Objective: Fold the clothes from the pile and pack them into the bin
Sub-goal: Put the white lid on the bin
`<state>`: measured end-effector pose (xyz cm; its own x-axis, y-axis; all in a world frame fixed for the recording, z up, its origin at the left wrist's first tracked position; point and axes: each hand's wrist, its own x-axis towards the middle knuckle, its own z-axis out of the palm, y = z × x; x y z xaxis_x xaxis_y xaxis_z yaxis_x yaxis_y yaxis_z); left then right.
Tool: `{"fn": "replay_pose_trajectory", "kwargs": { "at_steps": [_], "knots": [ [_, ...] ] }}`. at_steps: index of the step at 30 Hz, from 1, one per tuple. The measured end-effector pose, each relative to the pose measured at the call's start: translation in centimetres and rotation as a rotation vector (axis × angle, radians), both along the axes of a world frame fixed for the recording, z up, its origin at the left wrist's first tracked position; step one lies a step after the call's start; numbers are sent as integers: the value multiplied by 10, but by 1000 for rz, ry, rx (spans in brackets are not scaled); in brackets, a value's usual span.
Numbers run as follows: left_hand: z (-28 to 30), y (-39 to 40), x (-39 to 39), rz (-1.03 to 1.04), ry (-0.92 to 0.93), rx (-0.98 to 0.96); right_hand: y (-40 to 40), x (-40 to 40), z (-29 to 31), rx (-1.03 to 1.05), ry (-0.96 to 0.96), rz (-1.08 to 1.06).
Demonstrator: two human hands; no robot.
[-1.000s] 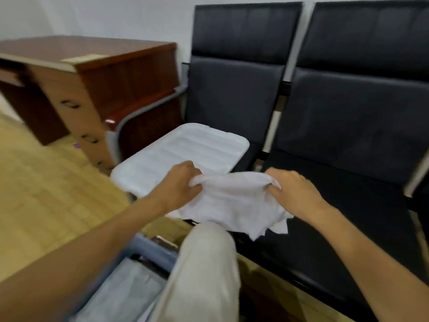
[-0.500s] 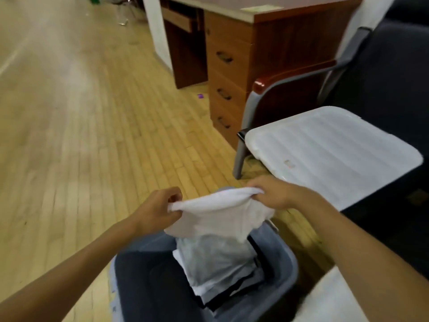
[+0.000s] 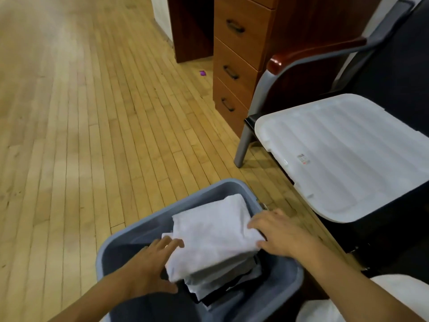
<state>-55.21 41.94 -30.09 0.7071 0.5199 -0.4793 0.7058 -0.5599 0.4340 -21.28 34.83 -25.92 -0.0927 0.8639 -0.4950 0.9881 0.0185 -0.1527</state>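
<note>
Now the folded white cloth garment (image 3: 213, 238) lies atop the stack in the blue-grey plastic bin (image 3: 109, 254), both hands, left (image 3: 148, 268) and right (image 3: 281, 233), flat against its edges, fingers released. Pulling away carelessly could drag the fold loose.

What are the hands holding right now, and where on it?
Nothing is gripped. Both hands lie with straight fingers against the white folded garment atop the stack in the bin: left hand at its left edge, right hand at its right edge.

1 head-worn view looks steeply down, close over the bin (image 3: 285, 289) on the floor (image 3: 81, 135).
</note>
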Motion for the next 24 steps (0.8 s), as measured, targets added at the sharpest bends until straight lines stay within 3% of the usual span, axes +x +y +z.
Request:
{"fn": "replay_pose_trajectory", "kwargs": {
  "at_steps": [3,5,8,10,16,20,24],
  "knots": [
    [-17,-2,-4,57,-47,5,6,21,9,433,-162,-101],
    [-22,1,-9,107,-110,15,5,45,11,622,-232,-402],
    [-22,8,-14,131,-128,41,-7,76,9,465,-253,-729],
    [-17,10,-12,143,-164,49,-9,77,4,433,-320,-694],
    [14,16,6,196,-301,26,-16,20,23,591,-398,-493],
    [57,17,33,273,-446,-31,-39,-57,51,663,-304,-377],
    [105,23,49,308,-613,-93,-55,-134,82,864,-184,-202]
  ]
}}
